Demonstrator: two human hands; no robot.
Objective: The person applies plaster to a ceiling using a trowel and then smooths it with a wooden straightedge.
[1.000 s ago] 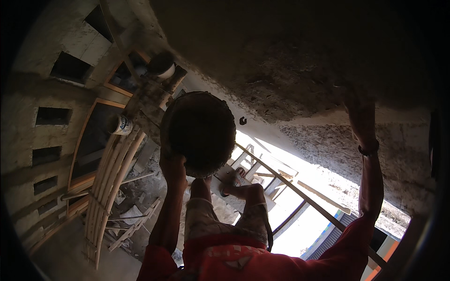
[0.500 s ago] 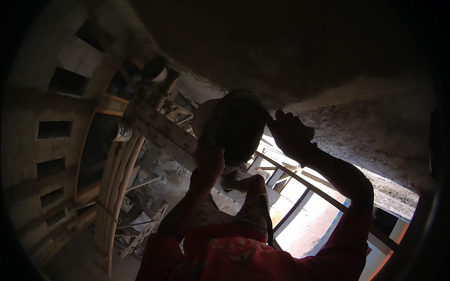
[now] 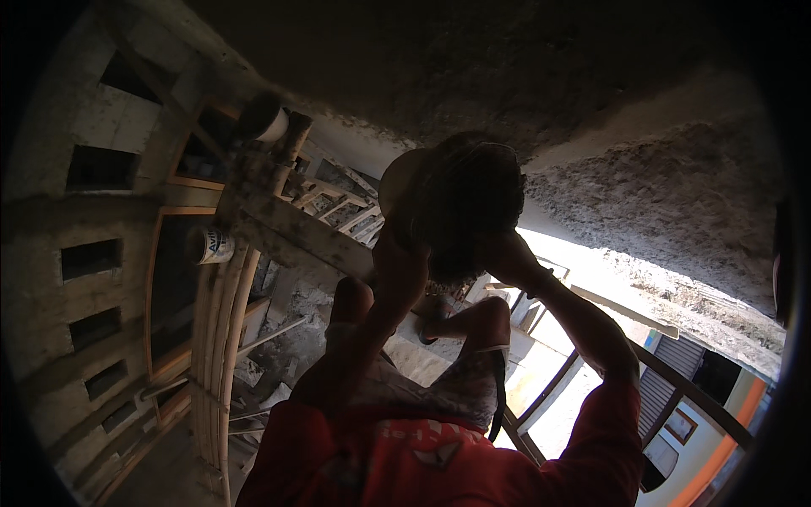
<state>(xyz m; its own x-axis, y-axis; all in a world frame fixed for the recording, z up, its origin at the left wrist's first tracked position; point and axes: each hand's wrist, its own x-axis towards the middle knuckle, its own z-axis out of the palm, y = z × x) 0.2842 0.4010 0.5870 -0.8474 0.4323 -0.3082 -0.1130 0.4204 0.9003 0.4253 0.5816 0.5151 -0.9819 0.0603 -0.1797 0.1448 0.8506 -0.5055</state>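
Observation:
Both my hands hold a dark, cap-like thing point(image 3: 465, 203) in front of me, mostly in silhouette. A paler, curved, brim-like part point(image 3: 398, 182) sticks out on its left side. My left hand point(image 3: 400, 266) is closed on its lower left edge. On the lower right edge my right hand point(image 3: 505, 258) is closed, its fingers partly lost in shadow. The inside of the cap-like thing is too dark to make out. Below it show my bent legs in patterned shorts and a sandalled foot.
Rough plaster point(image 3: 659, 194) spans the top and right. At left, a plank point(image 3: 312, 241), upright bamboo poles point(image 3: 221, 338), a white tub point(image 3: 213, 245) and another bucket point(image 3: 269, 122) stand before a block wall with openings. Debris lies below; a dark railing point(image 3: 693, 397) crosses the bright right side.
My right hand has come down from the upper right edge of the cap-like thing to its lower right edge. The cap-like thing sits farther right and slightly higher in view.

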